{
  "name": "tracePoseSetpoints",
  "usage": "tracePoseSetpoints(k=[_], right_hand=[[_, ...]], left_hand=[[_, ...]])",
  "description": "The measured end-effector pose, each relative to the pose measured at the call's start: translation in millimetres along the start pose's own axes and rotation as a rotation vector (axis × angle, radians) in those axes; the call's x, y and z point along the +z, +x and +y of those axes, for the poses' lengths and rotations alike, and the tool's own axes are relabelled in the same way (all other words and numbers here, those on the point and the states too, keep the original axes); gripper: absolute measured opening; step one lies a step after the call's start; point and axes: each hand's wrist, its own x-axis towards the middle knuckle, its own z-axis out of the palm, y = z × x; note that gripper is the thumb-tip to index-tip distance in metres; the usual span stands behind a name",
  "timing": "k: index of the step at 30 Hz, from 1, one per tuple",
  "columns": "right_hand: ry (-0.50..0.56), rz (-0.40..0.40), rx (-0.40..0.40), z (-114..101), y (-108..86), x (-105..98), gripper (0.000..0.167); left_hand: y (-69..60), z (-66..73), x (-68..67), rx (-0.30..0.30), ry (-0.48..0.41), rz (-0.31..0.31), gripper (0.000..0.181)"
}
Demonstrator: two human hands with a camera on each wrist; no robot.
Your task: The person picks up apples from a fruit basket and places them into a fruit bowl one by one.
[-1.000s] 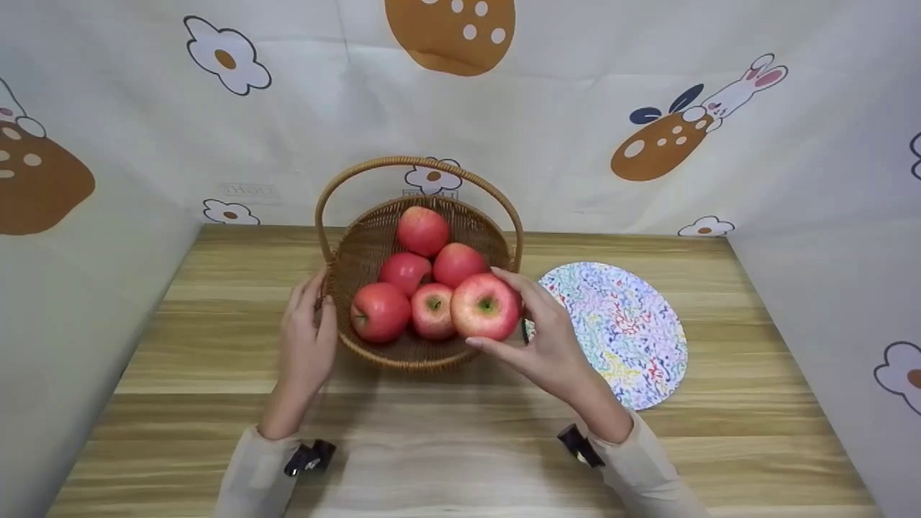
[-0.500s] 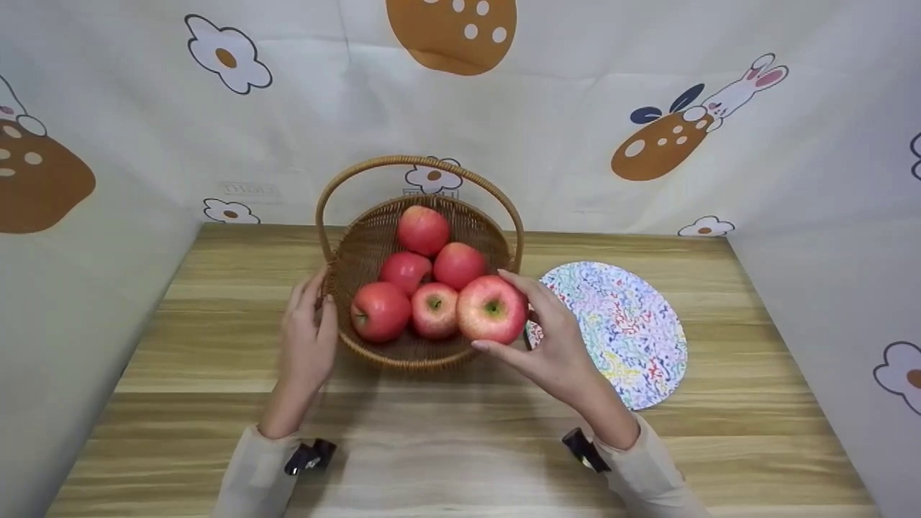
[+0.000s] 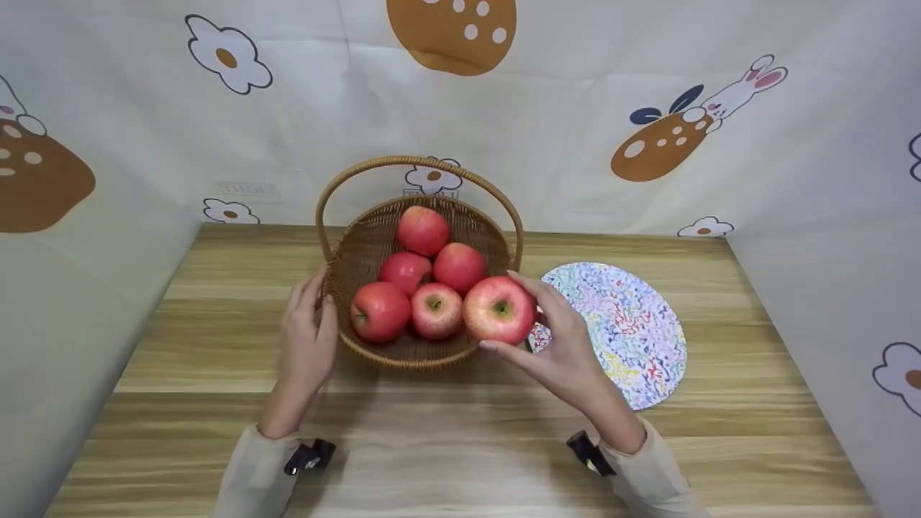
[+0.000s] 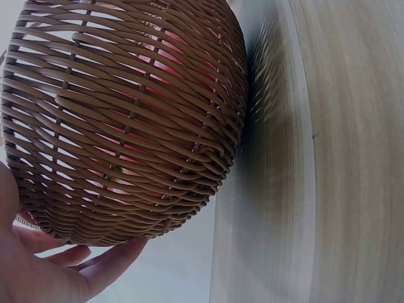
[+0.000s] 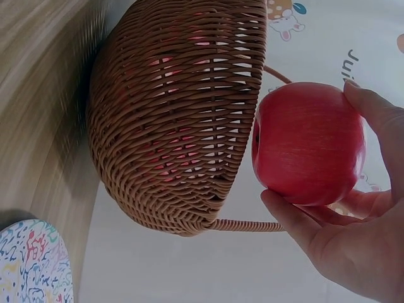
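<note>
A brown wicker basket [image 3: 410, 362] with a tall arched handle stands on the table. Several red apples [image 3: 423, 231] lie inside it. My left hand [image 3: 308, 338] holds the basket's left side; in the left wrist view its fingers [image 4: 113, 265] lie against the woven wall. Over the basket's front right rim, my right hand [image 3: 565, 352] grips a red apple [image 3: 501, 310] between thumb and fingers, its hollow facing up. The right wrist view has this apple [image 5: 309, 144] above the rim, clear of the basket wall [image 5: 177, 126].
A round plate or mat [image 3: 626, 331] with a multicoloured squiggle pattern lies right of the basket, partly behind my right hand. The wooden table [image 3: 446, 446] meets patterned white cloth walls [image 3: 561, 144] at the back and sides.
My right hand and its apple have shifted slightly to the right, uncovering more of the apple beside it. The left hand and basket have stayed in place.
</note>
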Motion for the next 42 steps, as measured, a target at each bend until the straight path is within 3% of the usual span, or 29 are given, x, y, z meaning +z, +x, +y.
tracePoseSetpoints(k=[16,29,42], right_hand=[[-0.010,0.003,0.069,2,0.7,-6,0.077],[0.017,0.022,0.112,6,0.3,-8,0.077],[-0.026,0.046,0.148,11,3.1,-13,0.075]], left_hand=[[0.5,1.1,0.6,0.000,-0.035,-0.002,0.047],[0.3,-1.2,1.0,0.025,0.030,0.009,0.045],[1.0,-1.5,1.1,0.015,-0.027,-0.001,0.048]])
